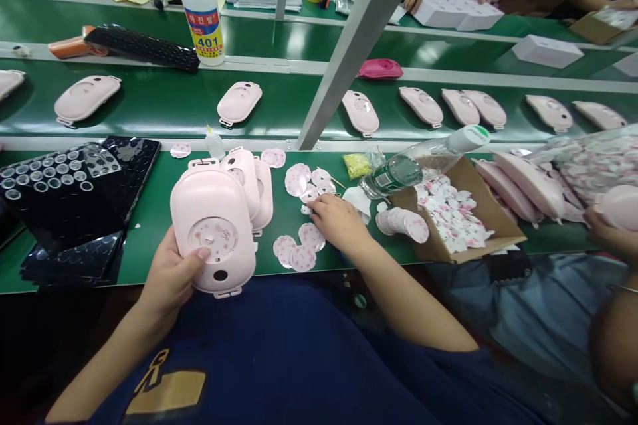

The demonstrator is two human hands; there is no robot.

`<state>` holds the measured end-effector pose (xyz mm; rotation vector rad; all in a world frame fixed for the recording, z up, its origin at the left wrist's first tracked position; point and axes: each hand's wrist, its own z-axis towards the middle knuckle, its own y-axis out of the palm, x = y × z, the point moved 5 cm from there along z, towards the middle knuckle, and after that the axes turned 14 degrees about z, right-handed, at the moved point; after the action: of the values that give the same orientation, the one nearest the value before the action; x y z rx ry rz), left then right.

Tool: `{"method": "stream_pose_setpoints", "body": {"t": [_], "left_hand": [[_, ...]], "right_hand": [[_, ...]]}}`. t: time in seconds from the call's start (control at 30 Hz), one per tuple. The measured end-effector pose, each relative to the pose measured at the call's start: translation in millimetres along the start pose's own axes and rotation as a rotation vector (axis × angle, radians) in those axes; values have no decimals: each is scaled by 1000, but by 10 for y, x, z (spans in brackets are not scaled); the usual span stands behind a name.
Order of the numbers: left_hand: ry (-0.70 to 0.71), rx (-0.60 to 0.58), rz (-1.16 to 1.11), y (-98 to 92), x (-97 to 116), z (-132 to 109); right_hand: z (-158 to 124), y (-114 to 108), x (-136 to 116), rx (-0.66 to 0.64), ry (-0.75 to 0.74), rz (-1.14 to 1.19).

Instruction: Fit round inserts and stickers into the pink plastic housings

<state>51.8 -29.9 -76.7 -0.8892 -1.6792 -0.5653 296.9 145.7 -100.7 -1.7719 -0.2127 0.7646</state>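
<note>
My left hand (172,265) grips a pale pink plastic case (239,272) upright, its thumb lying over the round recess with a flower-printed disc in it. Behind that case, more pink cases (264,196) lie on the green bench. My right hand (339,219) rests low over the bench, fingertips pinched at a small white piece (306,210). Around those fingers lie printed round discs (298,179), with a second group of discs (303,257) nearer me. A fanned row of discs (403,224) sits right of my wrist.
A cardboard box (468,255) of small white-and-pink pieces stands right, a plastic bottle (393,176) leaning on it. A small glue bottle (214,145) stands behind the cases. Black sheets (54,212) lie left. Pink cases (239,103) line the belt beyond. A co-worker's hand (611,229) is at right.
</note>
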Motion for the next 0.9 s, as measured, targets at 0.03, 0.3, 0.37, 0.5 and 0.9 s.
{"method": "stream_pose_setpoints", "body": {"t": [0.03,0.3,0.37,0.5,0.9], "left_hand": [[-7,-5,-2,23,2,0],[-1,-2,0,45,23,-13],[-9,16,-6,27,33,-24],[-38,37,-51,41,51,-42],[-77,8,-17,133,92,-57]], "right_hand": [[9,12,4,-3,9,24],[39,-59,-30,-25,9,384],[-58,-137,-112,-24,-2,731],[-334,-406,-331,65,-67,1300],[-659,-688,-585,156,-307,1299]]}}
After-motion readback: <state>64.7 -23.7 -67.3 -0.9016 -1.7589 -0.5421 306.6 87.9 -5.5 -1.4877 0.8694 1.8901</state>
